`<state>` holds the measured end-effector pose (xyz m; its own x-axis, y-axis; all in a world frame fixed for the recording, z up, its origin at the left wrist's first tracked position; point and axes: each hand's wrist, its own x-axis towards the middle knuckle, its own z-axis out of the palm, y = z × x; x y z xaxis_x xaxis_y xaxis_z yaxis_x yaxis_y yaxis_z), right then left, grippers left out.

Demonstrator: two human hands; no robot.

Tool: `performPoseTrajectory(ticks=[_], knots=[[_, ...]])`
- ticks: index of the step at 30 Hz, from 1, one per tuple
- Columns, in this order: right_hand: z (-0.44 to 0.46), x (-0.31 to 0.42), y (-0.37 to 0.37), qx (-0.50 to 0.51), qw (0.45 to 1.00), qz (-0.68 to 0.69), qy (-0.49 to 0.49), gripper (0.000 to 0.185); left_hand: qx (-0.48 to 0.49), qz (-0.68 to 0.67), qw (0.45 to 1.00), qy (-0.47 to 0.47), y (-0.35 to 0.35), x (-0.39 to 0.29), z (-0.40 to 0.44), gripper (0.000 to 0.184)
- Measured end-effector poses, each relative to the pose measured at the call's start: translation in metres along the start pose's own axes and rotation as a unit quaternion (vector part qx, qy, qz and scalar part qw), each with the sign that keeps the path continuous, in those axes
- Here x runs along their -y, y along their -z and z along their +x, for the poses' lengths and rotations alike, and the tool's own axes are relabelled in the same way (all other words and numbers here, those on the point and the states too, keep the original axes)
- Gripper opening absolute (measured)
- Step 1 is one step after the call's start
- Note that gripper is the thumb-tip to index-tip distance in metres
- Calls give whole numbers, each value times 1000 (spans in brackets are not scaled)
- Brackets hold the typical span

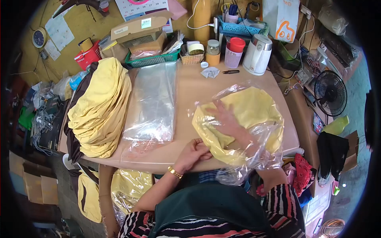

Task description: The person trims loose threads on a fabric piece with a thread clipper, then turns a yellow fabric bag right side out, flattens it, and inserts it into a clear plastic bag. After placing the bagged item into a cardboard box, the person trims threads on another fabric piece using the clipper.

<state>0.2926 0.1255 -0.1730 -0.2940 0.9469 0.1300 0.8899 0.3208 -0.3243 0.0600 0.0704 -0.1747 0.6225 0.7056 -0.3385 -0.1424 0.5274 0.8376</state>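
A folded yellow cloth piece lies inside a clear plastic bag on the right half of the table. My right hand reaches into the bag through its near end. Its fingers are spread, and the palm lies on the cloth under the film. At the bag's lower left edge is my left hand, with a gold watch at the wrist. Its fingers are pinched together on the bag's edge. Flat clear bags are stacked left of it. Farther left rises a pile of yellow cloth pieces with dark brown parts.
Along the back stand a green basket, a jar, a pink cup and a white kettle. Small thread snips lie before them. A fan is at right. Below the table, a box holds bagged yellow cloth.
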Motion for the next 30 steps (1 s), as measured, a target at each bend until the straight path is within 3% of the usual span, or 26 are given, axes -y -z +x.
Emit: performPoseTrajectory(ticks=[1, 3, 5, 7, 9, 10, 14, 16, 20, 22, 30], knots=[[-7, 11, 11, 2, 1000, 0, 2, 69, -2, -2, 1000, 0, -2, 0, -4, 38], [-24, 33, 27, 62, 984, -140, -91, 70, 83, 240, 960, 115, -9, 1, -15, 43], [-46, 54, 31, 79, 983, -123, -114, 71, 181, 83, 970, 138, -27, -12, -60, 46], [-61, 67, 21, 88, 981, -110, -136, 71, 11, -29, 995, 99, -6, -5, -62, 35], [-73, 68, -2, 64, 995, -58, -57, 75, -21, -5, 997, 70, 9, -4, -60, 37], [-73, 60, -4, 48, 998, 50, -11, 78, -61, 15, 997, 38, 13, -2, -59, 39], [-46, 4, 18, 30, 993, 59, -101, 80, -47, 35, 998, 14, 22, 8, -58, 38], [-34, -14, 32, -39, 954, -239, -177, 82, -55, 49, 997, 24, 20, 7, -61, 35], [-11, -34, 28, -11, 974, -195, -111, 87, -80, 35, 996, 26, 15, 8, -62, 34], [0, -40, 18, -6, 987, -158, -26, 88, -61, 50, 997, 6, 16, 8, -66, 36], [30, -38, 10, 2, 987, -145, -74, 87, -104, -11, 994, 39, 14, 16, -75, 43]])
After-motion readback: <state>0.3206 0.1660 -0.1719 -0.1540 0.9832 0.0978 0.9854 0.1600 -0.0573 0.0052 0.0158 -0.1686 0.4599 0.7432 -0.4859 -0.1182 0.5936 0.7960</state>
